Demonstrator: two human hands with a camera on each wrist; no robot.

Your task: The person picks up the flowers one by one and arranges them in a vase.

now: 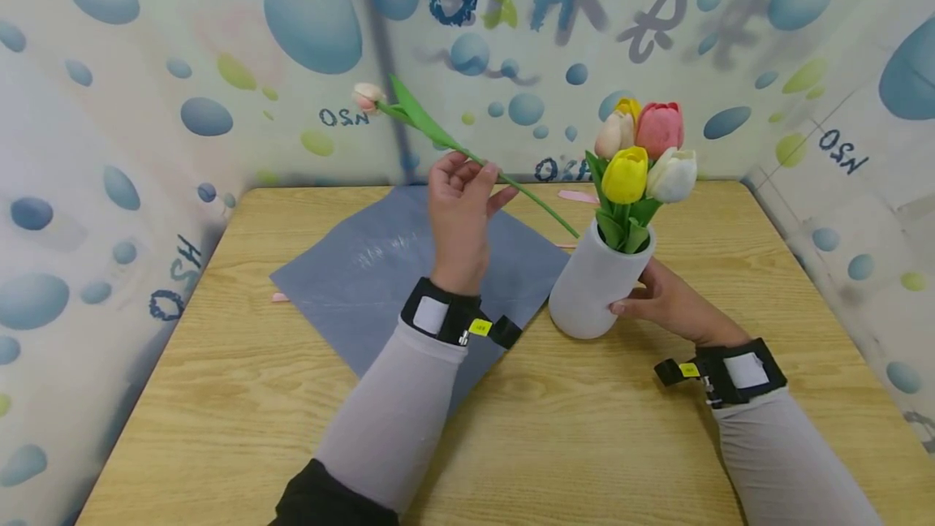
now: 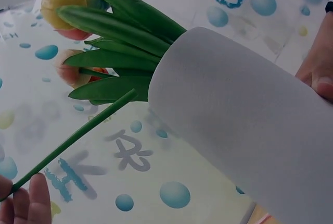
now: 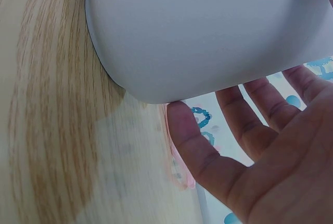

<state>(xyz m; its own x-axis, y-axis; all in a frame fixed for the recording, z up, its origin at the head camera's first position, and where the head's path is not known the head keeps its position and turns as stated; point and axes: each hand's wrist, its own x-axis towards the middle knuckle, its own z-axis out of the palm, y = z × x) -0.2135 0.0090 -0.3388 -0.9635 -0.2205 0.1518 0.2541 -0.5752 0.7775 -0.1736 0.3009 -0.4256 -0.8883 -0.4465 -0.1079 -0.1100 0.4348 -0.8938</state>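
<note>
My left hand (image 1: pixel 462 222) pinches the green stem of a pale pink artificial tulip (image 1: pixel 368 97), whose bloom points up and left. The stem's lower end (image 2: pixel 99 120) lies close to the mouth of a white vase (image 1: pixel 593 289); in the left wrist view it appears outside the rim, beside the leaves. Several tulips stand in the vase, among them a yellow one (image 1: pixel 625 175), a pink one (image 1: pixel 661 127) and a white one (image 1: pixel 673 175). Tilted slightly, the vase is gripped low on its right side by my right hand (image 1: pixel 675 307), with fingertips against its wall.
A grey-blue sheet (image 1: pixel 351 266) lies flat on the wooden table (image 1: pixel 584 428), left of the vase and beneath the left forearm. Pink strips (image 1: pixel 577 196) show near the table's back edge. Patterned curtains (image 1: pixel 146 144) hang around the back and sides.
</note>
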